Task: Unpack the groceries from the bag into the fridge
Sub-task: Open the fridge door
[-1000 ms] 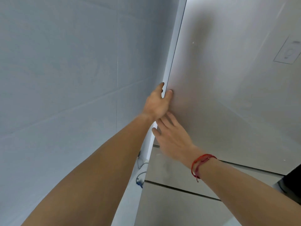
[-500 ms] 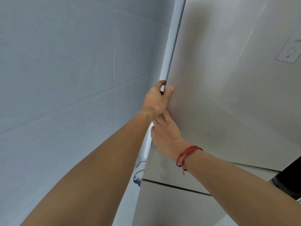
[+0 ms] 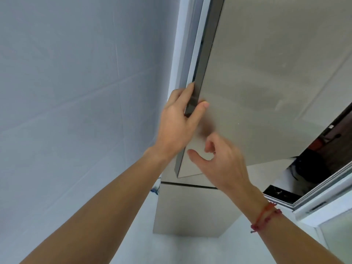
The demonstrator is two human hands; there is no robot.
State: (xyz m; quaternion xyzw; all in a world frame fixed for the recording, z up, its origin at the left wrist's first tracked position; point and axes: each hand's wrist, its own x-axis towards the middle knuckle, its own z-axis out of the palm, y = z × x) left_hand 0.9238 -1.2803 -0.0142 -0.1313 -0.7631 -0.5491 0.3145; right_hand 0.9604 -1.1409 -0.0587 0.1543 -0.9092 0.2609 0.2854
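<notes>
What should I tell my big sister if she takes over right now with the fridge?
Left hand: gripping the left edge of the upper fridge door, fingers behind the edge, thumb on the front.
Right hand: loosely curled, empty, in front of the door's lower corner; contact with the door is unclear.
Door: cracked open, a gap showing along its left edge beside the tiled wall. The lower fridge door is shut.
Done: the door has begun to open.
Left: swing it wide, then bring the groceries over. The bag and groceries are out of view, and nothing inside the fridge can be seen yet.
</notes>
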